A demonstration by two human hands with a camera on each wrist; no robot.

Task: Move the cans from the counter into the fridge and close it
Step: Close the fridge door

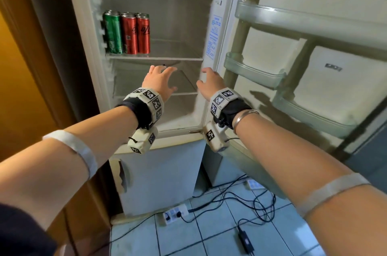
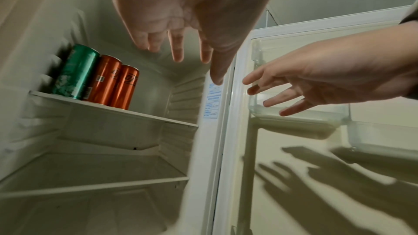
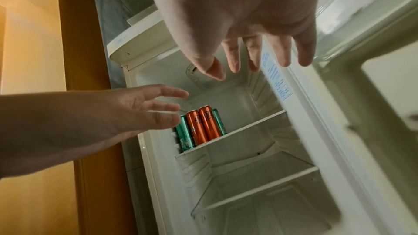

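Tiled floor under an open fridge, orange wall and brown doorframe to its left. Power strip and black cables lie on the tiles in front of the fridge base.

Fridge door swung wide to the right, door bins in a stack down its inner side. Blue label on the right inner wall.

Cans sit upright at the left end of the upper shelf, packed together against the left wall: green can outermost, then two red cans touching it and each other. More can tops show behind the front row; the right wrist view shows another green can at the back. Rest of that shelf bare. Lower shelf below it.

Left hand held out in front of the fridge opening, below the upper shelf's front edge, fingers spread and loosely straight, holding nothing, touching nothing that I can see. Right hand beside it, near the right edge of the fridge body by the hinge side, fingers also spread and relaxed, holding nothing. Hands are apart from each other and well clear of the cans. Hand shadows fall on the door's inner panel.

Both wrists carry marker-tagged camera rigs; silver bangle on the right forearm, pale bands around both forearms.
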